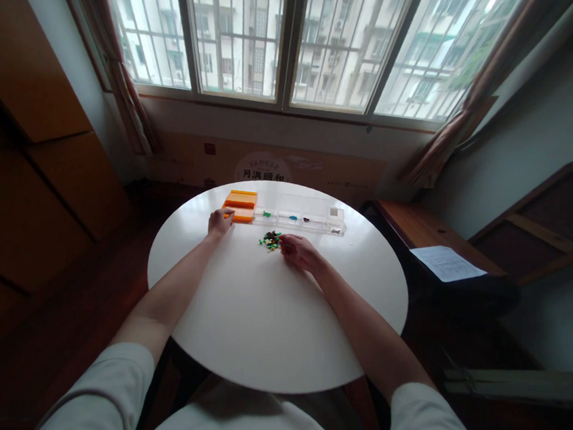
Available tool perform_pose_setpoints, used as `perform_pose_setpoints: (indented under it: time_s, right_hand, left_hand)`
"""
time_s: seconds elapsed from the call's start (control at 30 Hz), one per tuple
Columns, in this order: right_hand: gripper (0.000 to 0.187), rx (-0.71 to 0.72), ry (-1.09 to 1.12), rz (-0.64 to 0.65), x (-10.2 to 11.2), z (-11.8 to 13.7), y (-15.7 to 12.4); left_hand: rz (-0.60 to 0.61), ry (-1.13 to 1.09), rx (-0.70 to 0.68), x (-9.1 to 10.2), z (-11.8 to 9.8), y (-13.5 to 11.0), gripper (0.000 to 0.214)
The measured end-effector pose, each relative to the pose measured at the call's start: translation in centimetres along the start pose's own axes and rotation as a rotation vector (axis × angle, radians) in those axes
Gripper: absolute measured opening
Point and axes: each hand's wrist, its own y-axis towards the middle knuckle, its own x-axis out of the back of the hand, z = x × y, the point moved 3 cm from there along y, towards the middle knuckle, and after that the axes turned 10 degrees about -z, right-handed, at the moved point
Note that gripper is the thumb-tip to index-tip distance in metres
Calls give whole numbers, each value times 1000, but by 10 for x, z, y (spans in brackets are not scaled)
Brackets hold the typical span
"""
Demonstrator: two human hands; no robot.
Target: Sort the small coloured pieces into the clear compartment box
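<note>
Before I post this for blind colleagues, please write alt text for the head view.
A person's left hand is at an orange box, the right hand at a pile of small multicoloured pieces, on a round white table. Clear compartments stand beside the box.

I see a glossy white, oval tabletop (257, 326) on my feed. Toward its far edge I pick out a bright orange, rectangular plastic case (240, 203) and a colourless, see-through plastic compartment box (292, 203) with green, blue and dark brown bits inside. Nearer the tabletop's middle I get a heap of tiny pieces (269, 241) mottled green, brown and yellow. Beyond the tabletop runs a tan, flat panel (321, 166) with black characters; to its left, orange-brown, flat-fronted wooden cabinets (58, 188); to the tabletop's right, a white paper sheet (445, 264) with faint grey print.
</note>
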Motion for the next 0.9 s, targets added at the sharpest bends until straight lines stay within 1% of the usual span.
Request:
perform_pose_setpoints:
  time_s: [0.13,0.3,0.43,0.53,0.7,0.83,0.9]
  right_hand:
    - [4,2,-12,-1,-2,1,-2]
    - [4,0,-16,-6,-3,2,-4]
    - [6,2,-20,2,-3,2,-4]
    - [7,4,-19,15,-2,1,-3]
    - [7,12,-32,15,-2,0,-2]
    - [8,12,-37,18,-2,0,-1]
    - [8,13,-41,18,-2,0,-1]
  left_hand:
    - [-7,4,-10,-1,0,0,27]
    - [-98,22,-50,1,-1,1,26]
    - [-71,-21,47,1,3,3,27]
    - [-87,9,103,5,4,2,25]
    - [-104,56,127,10,2,0,25]
    - [-106,40,152,9,4,0,32]
    - [-102,30,144,8,4,1,32]
